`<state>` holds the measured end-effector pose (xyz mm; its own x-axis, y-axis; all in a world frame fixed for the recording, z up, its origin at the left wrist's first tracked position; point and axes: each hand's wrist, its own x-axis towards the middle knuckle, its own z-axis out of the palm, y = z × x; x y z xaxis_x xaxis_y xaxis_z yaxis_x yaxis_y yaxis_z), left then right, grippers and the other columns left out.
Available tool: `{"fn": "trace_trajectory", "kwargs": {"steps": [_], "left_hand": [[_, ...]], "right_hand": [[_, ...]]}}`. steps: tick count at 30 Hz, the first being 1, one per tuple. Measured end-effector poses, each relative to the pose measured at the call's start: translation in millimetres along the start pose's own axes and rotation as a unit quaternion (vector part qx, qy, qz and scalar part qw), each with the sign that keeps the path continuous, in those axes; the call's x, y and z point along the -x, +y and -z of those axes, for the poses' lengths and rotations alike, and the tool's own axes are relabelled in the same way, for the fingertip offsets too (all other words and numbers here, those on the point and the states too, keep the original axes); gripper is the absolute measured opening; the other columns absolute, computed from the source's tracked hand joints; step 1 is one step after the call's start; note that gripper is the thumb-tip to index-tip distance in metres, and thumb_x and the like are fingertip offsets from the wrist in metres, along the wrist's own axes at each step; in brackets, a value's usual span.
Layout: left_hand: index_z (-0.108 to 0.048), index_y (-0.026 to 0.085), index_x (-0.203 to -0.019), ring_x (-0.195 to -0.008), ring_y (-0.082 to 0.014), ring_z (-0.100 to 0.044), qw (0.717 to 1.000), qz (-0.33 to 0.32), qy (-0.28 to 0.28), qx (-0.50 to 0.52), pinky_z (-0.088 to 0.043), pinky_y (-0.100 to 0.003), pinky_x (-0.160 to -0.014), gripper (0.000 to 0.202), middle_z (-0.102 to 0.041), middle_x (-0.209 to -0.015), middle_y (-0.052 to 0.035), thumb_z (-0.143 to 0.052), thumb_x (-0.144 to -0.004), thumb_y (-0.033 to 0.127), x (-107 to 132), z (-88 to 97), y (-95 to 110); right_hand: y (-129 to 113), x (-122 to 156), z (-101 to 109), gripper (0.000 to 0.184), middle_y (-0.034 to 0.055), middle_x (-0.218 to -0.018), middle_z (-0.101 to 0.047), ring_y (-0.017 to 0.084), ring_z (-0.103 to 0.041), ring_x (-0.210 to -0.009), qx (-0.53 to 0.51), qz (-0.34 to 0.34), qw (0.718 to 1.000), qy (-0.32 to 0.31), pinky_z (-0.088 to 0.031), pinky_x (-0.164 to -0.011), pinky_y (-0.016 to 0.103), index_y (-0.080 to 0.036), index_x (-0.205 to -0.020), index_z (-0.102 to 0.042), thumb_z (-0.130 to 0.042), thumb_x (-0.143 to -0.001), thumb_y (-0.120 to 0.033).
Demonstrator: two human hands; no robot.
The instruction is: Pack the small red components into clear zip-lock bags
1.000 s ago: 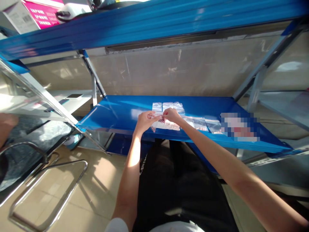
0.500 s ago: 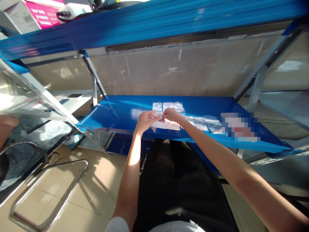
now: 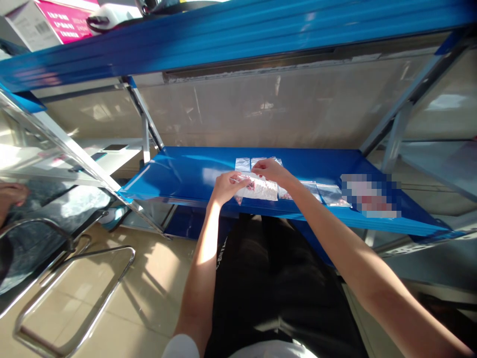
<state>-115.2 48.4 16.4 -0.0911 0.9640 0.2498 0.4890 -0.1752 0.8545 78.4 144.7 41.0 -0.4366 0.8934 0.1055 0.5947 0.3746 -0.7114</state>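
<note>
On the blue shelf point(image 3: 194, 184), my left hand point(image 3: 225, 186) pinches the edge of a small clear plastic bag point(image 3: 250, 184) with tiny reddish bits showing in it. A bright, crinkled plastic bag point(image 3: 266, 191) lies flat just right of those fingers. Above it hovers my right hand point(image 3: 274, 170), its fingertips drawn together; whatever they hold, if anything, is too small to make out. Behind the hands lie flat clear bags point(image 3: 242, 164). Further right are more clear zip bags point(image 3: 333, 195), with small reddish contents along their lower edges.
A blurred-out patch point(image 3: 370, 195) covers something at the shelf's right. Overhead runs a blue upper shelf point(image 3: 238, 37) bearing a pink and white box point(image 3: 63, 22). At left stand a metal-framed chair point(image 3: 74, 298) and a white side shelf with a phone point(image 3: 115, 147); another person's hand point(image 3: 15, 194) shows there.
My right hand has lifted away from the left fingertips, up and slightly right. My left hand keeps its place on the bag. At far left, the other person's hand has shifted.
</note>
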Motion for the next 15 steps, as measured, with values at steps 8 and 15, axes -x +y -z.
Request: {"fn": "trace_trajectory", "kwargs": {"steps": [8, 15], "left_hand": [[-0.079, 0.019, -0.109, -0.089, -0.0228, -0.073, 0.997, -0.046, -0.054, 0.043, -0.054, -0.031, -0.079, 0.047, -0.080, -0.102, -0.0085, -0.082, -0.079, 0.056, 4.5, -10.2, 14.5], [-0.079, 0.019, -0.111, -0.092, -0.0246, -0.073, 0.992, -0.067, -0.095, 0.059, -0.054, -0.031, -0.078, 0.048, -0.080, -0.096, -0.0083, -0.081, -0.080, 0.056, 6.6, -13.1, 19.4]], "right_hand": [[-37.0, 39.3, 23.0, 0.029, 0.0000, -0.063, -0.052, 0.012, -0.041, -0.061, -0.063, 0.053, 0.993, -0.089, -0.029, -0.055, 0.026, -0.018, -0.079, -0.073, -0.063, -0.088, -0.044], [-30.6, 63.0, 18.5, 0.047, -0.0004, -0.062, -0.043, 0.013, -0.037, -0.061, -0.057, 0.048, 0.995, -0.063, -0.026, -0.055, 0.028, -0.020, -0.069, -0.063, -0.053, -0.095, -0.058]]}}
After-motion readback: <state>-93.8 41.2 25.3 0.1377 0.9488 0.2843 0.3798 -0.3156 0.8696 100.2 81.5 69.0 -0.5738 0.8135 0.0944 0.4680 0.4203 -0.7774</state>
